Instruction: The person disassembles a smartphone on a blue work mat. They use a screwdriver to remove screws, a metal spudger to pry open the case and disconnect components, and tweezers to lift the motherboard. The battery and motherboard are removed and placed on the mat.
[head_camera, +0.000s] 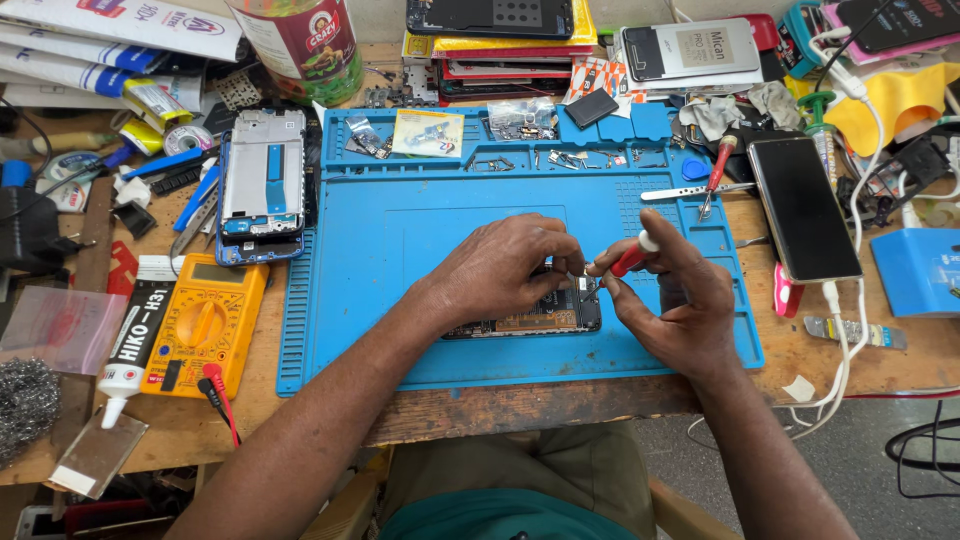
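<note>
In the head view, both hands work over an opened smartphone (530, 315) that lies with its circuit boards showing near the front edge of a blue silicone repair mat (420, 230), a little right of the mat's middle. The left hand (505, 268) rests on top of the phone, fingers curled down and pinching at a small part by the phone's upper right corner; what exactly sits between the fingertips is too small to tell. The right hand (672, 295) is clenched around a red-handled screwdriver (630, 258), its tip pointing left and down toward the same corner of the phone, just beside the left fingertips.

Along the mat's back edge, shallow compartments hold small metal parts and little plastic bags (428, 132). A second red-handled screwdriver (716, 172) and tweezers (690, 192) lie at the mat's right back corner. Off the mat's left edge, on the wooden workbench (560, 400), lie a bare phone frame (262, 180), a yellow multimeter (205, 322) and a glue tube (130, 345). Right of the mat a black smartphone (803, 208) lies face up, with a white cable (845, 345) plugged in.
</note>
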